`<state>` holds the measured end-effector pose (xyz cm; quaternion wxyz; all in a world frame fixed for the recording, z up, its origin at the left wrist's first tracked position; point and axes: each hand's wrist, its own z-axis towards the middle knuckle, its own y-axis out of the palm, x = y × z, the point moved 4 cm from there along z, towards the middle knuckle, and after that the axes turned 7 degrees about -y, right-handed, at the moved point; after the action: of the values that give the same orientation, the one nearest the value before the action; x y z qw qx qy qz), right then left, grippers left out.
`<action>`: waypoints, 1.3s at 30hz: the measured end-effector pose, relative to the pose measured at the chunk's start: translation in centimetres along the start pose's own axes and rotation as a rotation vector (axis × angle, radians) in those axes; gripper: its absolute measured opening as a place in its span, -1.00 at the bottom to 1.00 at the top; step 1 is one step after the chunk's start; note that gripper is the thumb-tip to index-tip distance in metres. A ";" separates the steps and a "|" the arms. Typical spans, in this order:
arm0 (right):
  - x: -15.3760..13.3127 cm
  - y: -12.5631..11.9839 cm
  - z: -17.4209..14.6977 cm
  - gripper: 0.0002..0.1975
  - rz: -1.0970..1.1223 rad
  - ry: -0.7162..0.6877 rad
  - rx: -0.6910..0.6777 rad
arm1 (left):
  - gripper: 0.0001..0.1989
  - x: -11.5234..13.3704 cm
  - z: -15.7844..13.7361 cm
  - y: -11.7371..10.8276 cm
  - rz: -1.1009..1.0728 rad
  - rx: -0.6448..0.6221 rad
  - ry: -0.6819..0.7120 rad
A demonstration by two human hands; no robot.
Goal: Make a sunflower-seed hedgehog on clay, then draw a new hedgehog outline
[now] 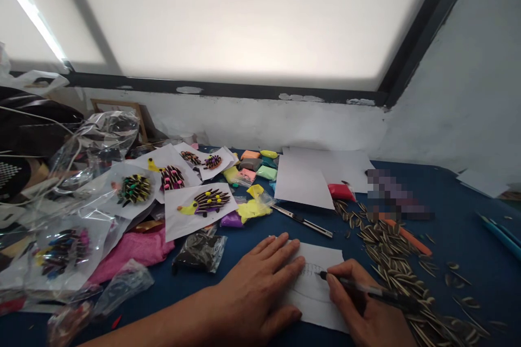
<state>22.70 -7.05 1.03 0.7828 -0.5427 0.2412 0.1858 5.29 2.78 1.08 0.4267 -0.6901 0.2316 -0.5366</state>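
A small sheet of white paper lies on the blue tabletop, with a curved outline and short dark marks drawn on it. My left hand rests flat across the paper's left side, fingers stretched out. In my right hand is a black pen, its tip touching or just above the drawn marks. Sunflower seeds are strewn beside and partly behind my right hand. Just beyond the paper lies a utility knife.
Left of my hands are several sheets with clay-and-seed hedgehogs, a black clay packet and a pink cloth. Coloured clay packets and blank paper lie at the back. An orange stick rests among the seeds; blue pencils lie far right.
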 end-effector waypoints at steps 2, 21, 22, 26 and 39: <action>0.0 -0.1 -0.1 -0.77 -0.010 0.010 -0.001 | -0.32 0.1 0.0 0.0 0.003 -0.009 -0.008; 0.4 -0.5 -0.2 -0.75 -0.044 -0.041 0.079 | -0.33 0.1 0.1 0.0 0.033 -0.026 -0.021; 0.4 -0.5 -0.1 -0.75 -0.048 -0.045 0.080 | -0.33 0.2 0.1 0.0 0.032 -0.028 -0.021; 0.2 -0.4 0.0 -0.77 -0.066 -0.062 0.062 | -0.33 0.2 0.0 0.1 0.041 -0.032 -0.023; -0.3 -0.5 0.1 -0.79 -0.033 -0.061 0.048 | -0.33 0.2 0.0 0.2 0.032 -0.021 -0.018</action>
<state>22.75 -7.14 1.56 0.8056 -0.5217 0.2125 0.1837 5.34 2.54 0.99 0.4302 -0.6956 0.2445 -0.5209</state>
